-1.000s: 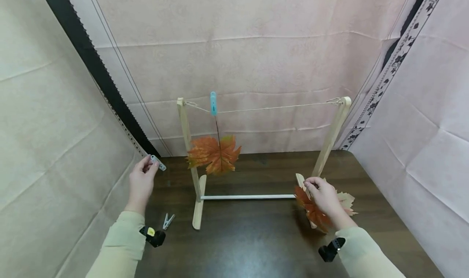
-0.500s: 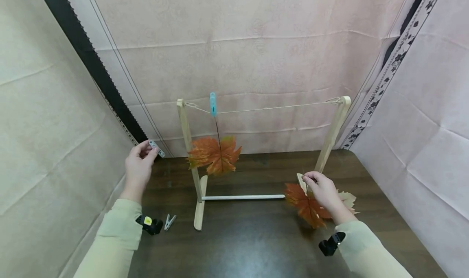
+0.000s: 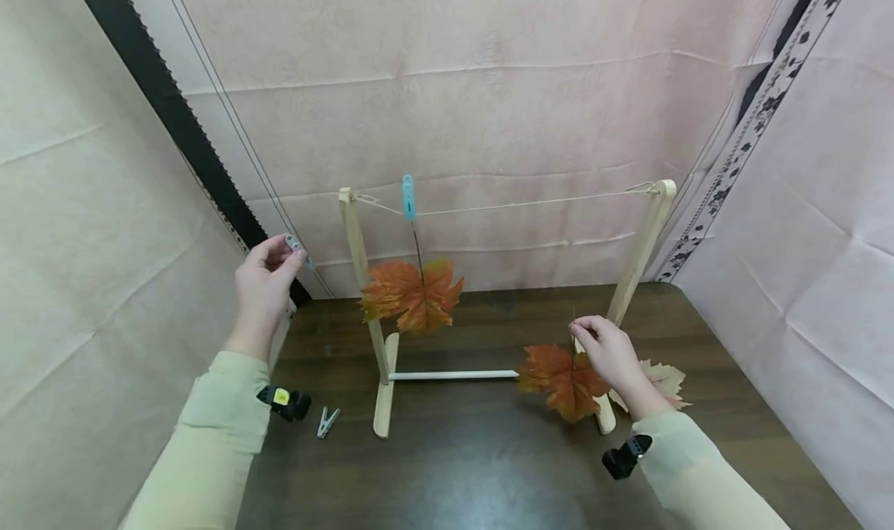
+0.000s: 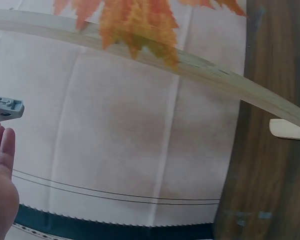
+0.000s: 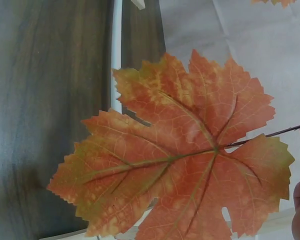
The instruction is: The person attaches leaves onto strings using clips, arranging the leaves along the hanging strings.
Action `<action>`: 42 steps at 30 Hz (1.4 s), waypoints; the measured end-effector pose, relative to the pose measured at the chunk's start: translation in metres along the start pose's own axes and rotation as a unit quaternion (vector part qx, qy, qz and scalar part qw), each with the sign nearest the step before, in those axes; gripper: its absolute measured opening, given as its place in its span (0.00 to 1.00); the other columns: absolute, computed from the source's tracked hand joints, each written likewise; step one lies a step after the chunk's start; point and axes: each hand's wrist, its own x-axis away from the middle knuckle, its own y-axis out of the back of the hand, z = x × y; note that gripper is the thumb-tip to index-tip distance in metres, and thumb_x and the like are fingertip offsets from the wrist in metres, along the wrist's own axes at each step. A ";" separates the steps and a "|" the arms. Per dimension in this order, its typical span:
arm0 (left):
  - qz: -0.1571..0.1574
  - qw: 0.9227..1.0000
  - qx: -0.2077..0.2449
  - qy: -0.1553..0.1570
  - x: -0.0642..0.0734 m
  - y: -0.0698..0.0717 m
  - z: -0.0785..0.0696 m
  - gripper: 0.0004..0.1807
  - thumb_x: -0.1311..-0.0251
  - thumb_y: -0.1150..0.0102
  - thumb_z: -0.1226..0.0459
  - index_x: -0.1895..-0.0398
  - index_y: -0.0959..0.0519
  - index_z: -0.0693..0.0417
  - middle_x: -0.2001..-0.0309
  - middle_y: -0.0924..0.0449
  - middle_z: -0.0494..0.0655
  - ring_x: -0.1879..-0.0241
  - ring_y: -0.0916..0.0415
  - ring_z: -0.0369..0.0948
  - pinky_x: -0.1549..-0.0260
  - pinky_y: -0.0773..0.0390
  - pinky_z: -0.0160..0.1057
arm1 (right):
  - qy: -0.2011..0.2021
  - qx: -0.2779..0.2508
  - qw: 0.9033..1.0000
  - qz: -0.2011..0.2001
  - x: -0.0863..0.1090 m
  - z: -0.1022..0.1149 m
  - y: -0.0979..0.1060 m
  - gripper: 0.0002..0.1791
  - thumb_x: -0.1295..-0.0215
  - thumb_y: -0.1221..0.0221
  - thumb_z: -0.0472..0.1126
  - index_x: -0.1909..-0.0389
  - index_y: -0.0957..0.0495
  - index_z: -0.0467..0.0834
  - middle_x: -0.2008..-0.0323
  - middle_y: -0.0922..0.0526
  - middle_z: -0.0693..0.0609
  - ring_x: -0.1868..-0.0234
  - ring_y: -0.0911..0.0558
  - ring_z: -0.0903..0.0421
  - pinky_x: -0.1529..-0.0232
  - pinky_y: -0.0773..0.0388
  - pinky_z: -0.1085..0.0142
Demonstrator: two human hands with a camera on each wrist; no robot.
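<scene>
My left hand pinches a pale blue-grey clothespin, raised left of the wooden frame; the clothespin's end shows at the edge of the left wrist view. With thumb and fingertips, my right hand holds the stem of an orange-red maple-like leaf. In the right wrist view this leaf spreads wide below its stem, in front of the white crossbar. A similar orange leaf hangs by its stem from a blue clothespin on the string.
The frame's left post and right post hold the string above a white bar. Another clothespin lies on the dark table at left. A paler leaf lies by the right foot. Cloth walls enclose the table.
My left hand has risen with its clothespin. The right hand has moved slightly up and left, carrying its leaf away from the paler one. The hanging leaf stays put.
</scene>
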 end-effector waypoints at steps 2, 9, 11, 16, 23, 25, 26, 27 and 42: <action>0.000 1.000 -0.003 -0.009 -0.003 0.001 -0.006 0.23 0.49 0.44 0.52 0.50 0.28 0.51 0.60 0.27 0.42 0.61 0.33 0.34 0.64 0.32 0.27 | -0.002 -0.005 1.000 -0.001 -0.001 0.001 0.000 0.16 0.37 0.53 0.49 0.60 0.26 0.42 0.62 0.25 0.46 0.63 0.27 0.50 0.63 0.31 0.55; -0.003 1.000 -0.005 -0.021 -0.013 0.001 -0.028 0.23 0.48 0.45 0.52 0.49 0.28 0.49 0.59 0.28 0.42 0.60 0.33 0.34 0.65 0.33 0.28 | -0.008 -0.017 1.000 -0.003 -0.004 0.006 0.003 0.18 0.37 0.55 0.52 0.59 0.27 0.42 0.61 0.25 0.47 0.63 0.27 0.51 0.62 0.32 0.55; -0.005 1.000 0.003 -0.018 -0.016 -0.001 -0.034 0.23 0.48 0.46 0.51 0.49 0.29 0.48 0.58 0.29 0.42 0.59 0.33 0.34 0.64 0.33 0.29 | -0.010 -0.021 1.000 -0.005 -0.006 0.007 0.004 0.19 0.37 0.55 0.52 0.59 0.27 0.42 0.61 0.25 0.47 0.63 0.27 0.51 0.62 0.32 0.56; -0.018 0.999 0.029 -0.013 -0.022 -0.008 -0.047 0.23 0.48 0.45 0.53 0.48 0.29 0.48 0.56 0.30 0.42 0.58 0.34 0.35 0.61 0.34 0.30 | -0.007 -0.029 1.000 -0.008 -0.011 0.010 0.005 0.19 0.37 0.56 0.54 0.58 0.27 0.44 0.60 0.25 0.48 0.60 0.27 0.51 0.61 0.32 0.55; -0.020 0.999 0.020 -0.020 -0.027 -0.009 -0.062 0.22 0.47 0.46 0.53 0.49 0.29 0.48 0.57 0.31 0.41 0.58 0.34 0.35 0.60 0.34 0.31 | -0.024 -0.044 0.999 0.001 -0.014 0.020 0.003 0.21 0.38 0.57 0.56 0.57 0.27 0.46 0.58 0.25 0.49 0.58 0.27 0.51 0.59 0.33 0.54; -0.017 0.999 0.015 -0.023 -0.029 -0.009 -0.066 0.22 0.47 0.46 0.53 0.49 0.29 0.48 0.57 0.31 0.41 0.57 0.35 0.35 0.60 0.34 0.32 | -0.036 -0.050 0.998 0.009 -0.014 0.022 0.002 0.21 0.38 0.57 0.57 0.56 0.28 0.46 0.57 0.26 0.49 0.57 0.28 0.51 0.58 0.33 0.54; -0.016 0.999 0.012 -0.025 -0.030 -0.009 -0.069 0.22 0.47 0.46 0.53 0.49 0.29 0.47 0.57 0.32 0.41 0.57 0.35 0.35 0.60 0.34 0.32 | -0.042 -0.052 0.998 0.010 -0.014 0.022 0.002 0.22 0.38 0.58 0.58 0.56 0.28 0.47 0.57 0.26 0.50 0.57 0.28 0.51 0.58 0.33 0.54; -0.014 0.999 0.014 -0.026 -0.032 -0.009 -0.071 0.21 0.47 0.46 0.53 0.49 0.29 0.47 0.57 0.32 0.41 0.57 0.35 0.35 0.60 0.34 0.32 | -0.043 -0.053 0.998 0.009 -0.014 0.022 0.002 0.22 0.38 0.58 0.58 0.56 0.28 0.47 0.57 0.26 0.49 0.57 0.28 0.51 0.58 0.33 0.54; -0.005 0.965 0.261 0.012 -0.041 -0.003 -0.125 0.19 0.51 0.40 0.61 0.55 0.26 0.56 0.61 0.29 0.45 0.63 0.31 0.37 0.56 0.33 0.35 | -0.034 -0.071 0.997 -0.001 -0.024 0.032 0.003 0.21 0.38 0.58 0.57 0.56 0.29 0.46 0.56 0.26 0.49 0.55 0.29 0.51 0.57 0.34 0.53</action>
